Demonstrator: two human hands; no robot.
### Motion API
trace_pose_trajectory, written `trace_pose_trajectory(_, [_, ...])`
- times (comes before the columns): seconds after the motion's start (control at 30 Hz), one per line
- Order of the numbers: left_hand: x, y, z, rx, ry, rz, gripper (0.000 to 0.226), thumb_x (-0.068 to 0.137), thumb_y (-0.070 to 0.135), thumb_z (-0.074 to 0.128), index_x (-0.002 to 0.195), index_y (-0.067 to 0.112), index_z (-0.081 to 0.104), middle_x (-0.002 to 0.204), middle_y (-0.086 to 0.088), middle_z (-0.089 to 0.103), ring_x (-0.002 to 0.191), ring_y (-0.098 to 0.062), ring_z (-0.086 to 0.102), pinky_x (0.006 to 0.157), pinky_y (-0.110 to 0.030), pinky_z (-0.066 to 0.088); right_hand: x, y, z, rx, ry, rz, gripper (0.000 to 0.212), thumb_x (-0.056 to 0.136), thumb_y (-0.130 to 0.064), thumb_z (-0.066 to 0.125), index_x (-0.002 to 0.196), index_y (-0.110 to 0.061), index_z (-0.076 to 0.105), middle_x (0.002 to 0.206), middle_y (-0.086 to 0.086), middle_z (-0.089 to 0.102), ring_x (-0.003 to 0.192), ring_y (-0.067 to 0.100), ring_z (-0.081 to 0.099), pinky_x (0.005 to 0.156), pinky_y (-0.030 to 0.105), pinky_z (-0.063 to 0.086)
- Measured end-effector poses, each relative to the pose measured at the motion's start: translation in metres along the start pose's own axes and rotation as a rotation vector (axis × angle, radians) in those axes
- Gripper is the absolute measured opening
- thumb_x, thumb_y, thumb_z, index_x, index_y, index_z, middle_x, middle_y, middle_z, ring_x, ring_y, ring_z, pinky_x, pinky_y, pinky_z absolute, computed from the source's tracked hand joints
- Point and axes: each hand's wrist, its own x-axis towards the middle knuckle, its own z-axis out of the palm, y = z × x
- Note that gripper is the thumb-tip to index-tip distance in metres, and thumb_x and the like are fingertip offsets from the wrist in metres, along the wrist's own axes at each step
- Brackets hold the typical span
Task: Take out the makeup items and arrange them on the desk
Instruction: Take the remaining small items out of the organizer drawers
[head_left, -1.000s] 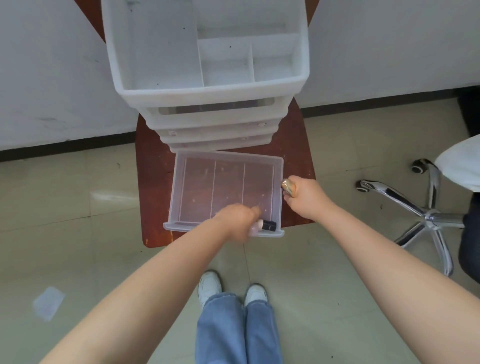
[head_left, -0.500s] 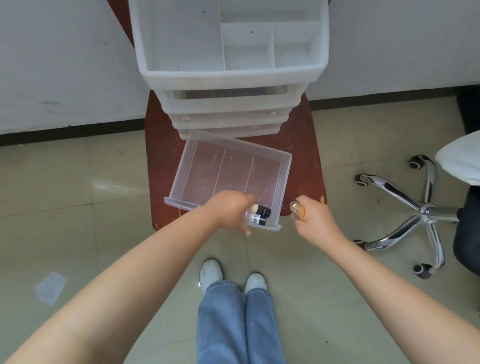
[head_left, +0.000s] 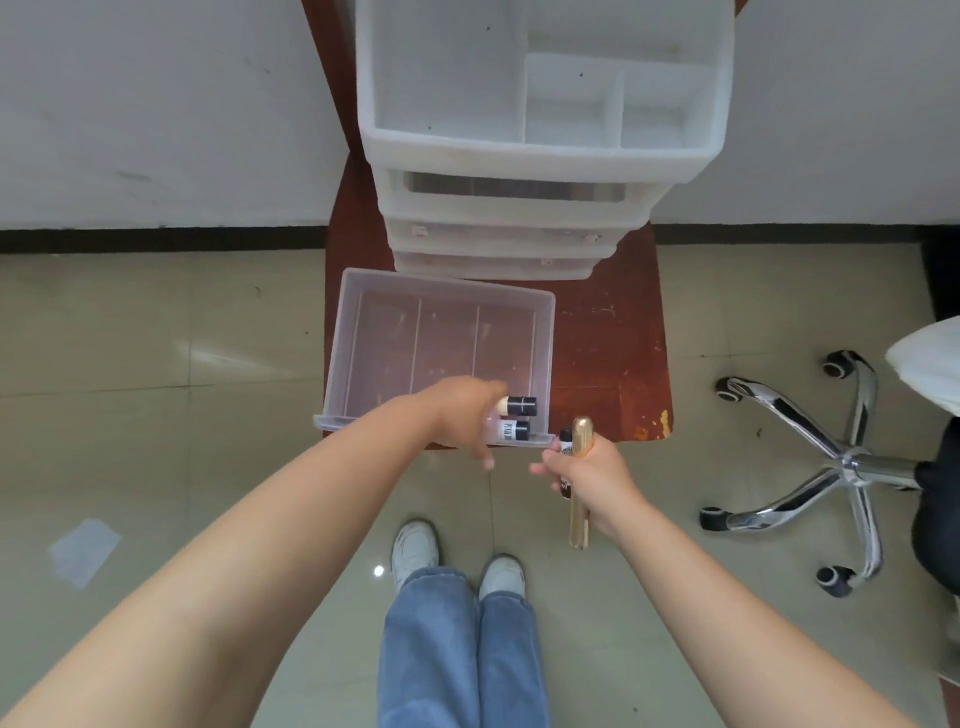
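Gold tube (head_left: 580, 483): gripped in right hand (head_left: 592, 480), with a black tube (head_left: 565, 462).
Left hand (head_left: 462, 415): holds two black-capped tubes (head_left: 514, 418) over drawer (head_left: 441, 353).

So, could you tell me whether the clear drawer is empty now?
Not empty: two small black-capped bottles lie in the clear drawer's front right corner.

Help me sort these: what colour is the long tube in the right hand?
Gold, the long tube; seen in the head view.

Bare desk (head_left: 597, 353) right of clear drawer (head_left: 441, 338), white organizer (head_left: 519, 208) blocking behind
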Motion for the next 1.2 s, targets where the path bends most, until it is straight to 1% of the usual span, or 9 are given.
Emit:
trace_pose_trajectory(0.2, [-0.008,-0.004,-0.004,-0.273,0.135,0.0,0.035,0.079,0.02,0.07,0.099,0.012,0.043,0.093,0.0,0.043,0.089,-0.02,0.045,0.068,-0.025,0.032,0.006,-0.001,0.001,0.236,0.039,0.04,0.022,0.088,0.001,0.053,0.074,-0.013,0.045,0.083,0.004,0.057,0.068,0.012,0.061,0.052,0.016,0.043])
trace_pose_trajectory(0.27, [-0.019,-0.011,-0.004,-0.409,0.27,-0.035,0.027,0.079,0.014,0.066,0.088,0.014,0.042,0.082,0.002,0.046,0.081,-0.02,0.045,0.059,-0.026,0.033,0.005,0.0,0.0,-0.016,0.137,-0.096,0.025,0.088,0.0,0.052,0.07,-0.016,0.044,0.077,0.005,0.055,0.065,0.014,0.056,0.048,0.008,0.038])
trace_pose_trajectory(0.4, [-0.061,-0.032,0.007,-0.258,0.359,-0.145,0.034,0.077,0.009,0.058,0.064,0.022,0.03,0.068,0.002,0.041,0.073,-0.025,0.043,0.056,-0.027,0.03,-0.008,-0.002,0.005,-0.798,0.157,-0.552,0.015,0.075,0.009,0.057,0.083,-0.004,0.055,0.078,0.003,0.051,0.075,0.026,0.051,0.057,0.022,0.027])
trace_pose_trajectory(0.5, [-0.088,-0.044,0.029,-0.043,0.268,-0.186,0.011,0.08,0.013,0.054,0.079,0.015,0.043,0.087,-0.003,0.044,0.09,-0.028,0.054,0.064,-0.026,0.034,-0.006,-0.008,0.018,-1.269,0.188,-0.876,0.046,0.023,0.012,0.077,0.062,-0.004,0.059,0.061,0.009,0.056,0.041,0.025,0.051,0.044,0.022,0.02])
trace_pose_trajectory(0.57, [-0.092,-0.049,0.045,0.039,0.205,-0.2,0.018,0.082,0.014,0.051,0.099,0.007,0.051,0.109,-0.008,0.049,0.098,-0.03,0.056,0.067,-0.027,0.037,0.004,-0.013,0.029,-1.4,0.234,-0.93,0.052,0.005,0.007,0.076,0.052,-0.007,0.057,0.048,0.007,0.052,0.029,0.022,0.044,0.039,0.019,0.013])
trace_pose_trajectory(0.63, [-0.089,-0.049,0.054,0.099,0.197,-0.242,0.023,0.087,0.014,0.046,0.106,0.003,0.05,0.125,-0.009,0.047,0.101,-0.032,0.056,0.069,-0.031,0.039,0.014,-0.019,0.035,-1.448,0.24,-0.929,0.052,0.001,0.003,0.076,0.047,-0.008,0.055,0.04,0.006,0.049,0.025,0.023,0.043,0.03,0.016,0.02])
trace_pose_trajectory(0.77, [-0.089,-0.046,0.057,0.124,0.356,-0.312,0.025,0.09,0.012,0.042,0.11,-0.002,0.049,0.121,-0.015,0.049,0.096,-0.035,0.057,0.065,-0.034,0.038,0.016,-0.03,0.032,-1.493,0.219,-1.004,0.048,0.004,0.002,0.075,0.045,-0.008,0.053,0.037,0.005,0.048,0.025,0.022,0.045,0.032,0.015,0.033])
trace_pose_trajectory(0.93, [-0.111,-0.031,0.037,0.173,0.713,0.009,0.027,0.065,0.015,0.035,0.062,-0.002,0.055,0.063,-0.014,0.06,0.034,-0.027,0.05,0.028,-0.018,0.026,-0.018,-0.032,-0.002,-1.467,0.28,-1.191,0.011,0.039,-0.006,0.052,0.05,-0.01,0.05,0.041,0.005,0.045,0.028,0.021,0.044,0.038,0.016,0.018])
trace_pose_trajectory(1.2, [-0.147,0.04,-0.009,0.273,0.776,0.134,0.021,0.064,0.017,0.033,0.065,0.003,0.047,0.069,-0.011,0.064,0.035,-0.022,0.048,0.031,-0.015,0.017,-0.079,-0.074,-0.064,-1.376,0.362,-1.082,0.046,0.008,0.008,0.065,0.049,-0.007,0.049,0.041,0.005,0.045,0.029,0.022,0.04,0.045,0.017,0.013])
